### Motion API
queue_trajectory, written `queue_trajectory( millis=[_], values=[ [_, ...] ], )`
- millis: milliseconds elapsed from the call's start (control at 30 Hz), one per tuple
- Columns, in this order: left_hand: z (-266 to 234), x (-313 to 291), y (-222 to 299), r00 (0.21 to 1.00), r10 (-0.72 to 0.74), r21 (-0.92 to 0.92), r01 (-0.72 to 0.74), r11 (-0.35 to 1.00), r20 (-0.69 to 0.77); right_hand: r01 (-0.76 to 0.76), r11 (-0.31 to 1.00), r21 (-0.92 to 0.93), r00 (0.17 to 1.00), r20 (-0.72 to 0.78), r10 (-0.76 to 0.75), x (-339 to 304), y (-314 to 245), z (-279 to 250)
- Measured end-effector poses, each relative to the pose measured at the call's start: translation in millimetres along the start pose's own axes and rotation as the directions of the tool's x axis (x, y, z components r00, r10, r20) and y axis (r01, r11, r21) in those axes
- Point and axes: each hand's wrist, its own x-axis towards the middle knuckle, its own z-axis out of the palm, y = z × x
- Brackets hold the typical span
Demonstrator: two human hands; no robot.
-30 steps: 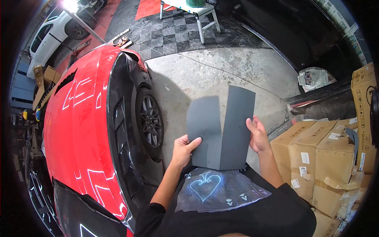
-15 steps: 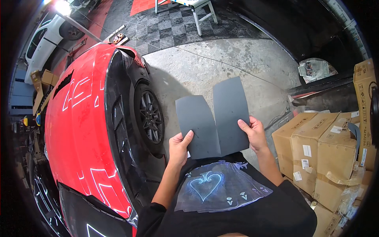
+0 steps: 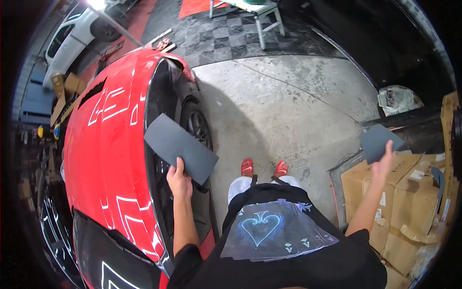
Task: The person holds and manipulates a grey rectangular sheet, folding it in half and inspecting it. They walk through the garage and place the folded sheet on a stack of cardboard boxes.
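My left hand (image 3: 179, 184) is closed on the lower edge of a dark grey strip of sandpaper (image 3: 179, 144), thumb on top. The strip is held flat and slanted over the side of the red car (image 3: 108, 159), overlapping the front wheel (image 3: 197, 126) in view. Far out to the right, my right hand (image 3: 383, 164) grips a second dark grey piece of sandpaper (image 3: 378, 140) above the cardboard boxes (image 3: 368, 178). Part of that hand's grip is hidden. The two pieces are wide apart.
Stacked boxes stand close on my right, with a tall carton (image 3: 450, 130) beyond them. A cable (image 3: 298, 89) crosses the concrete floor. Ahead is a small work bench (image 3: 267, 19) on checkered mats. A white car (image 3: 72, 38) stands at the far left.
The two grey halves, held together before me, are now apart. My left hand has carried one left toward the car, my right hand the other right over the boxes.
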Motion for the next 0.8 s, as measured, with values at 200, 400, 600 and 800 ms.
queue_trajectory(
  millis=[200,400,600,800],
  values=[
    [44,14,-31,0.977,-0.062,-0.111,0.086,0.99,0.206,-0.121,0.987,0.105,0.992,0.052,0.117,-26,7,-5],
    [140,-13,-106,0.809,-0.378,0.141,0.354,0.925,0.45,0.345,0.632,-0.694,0.924,0.368,-0.101,-55,45,-56],
    [242,-46,-185,0.448,-0.43,0.58,-0.28,0.765,0.784,0.279,0.134,-0.951,0.958,0.266,-0.107,-62,38,-148],
    [414,-148,-216,0.096,-0.448,0.426,-0.535,0.73,0.889,-0.027,0.272,-0.962,0.998,-0.043,-0.055,-60,25,-229]
  ],
)
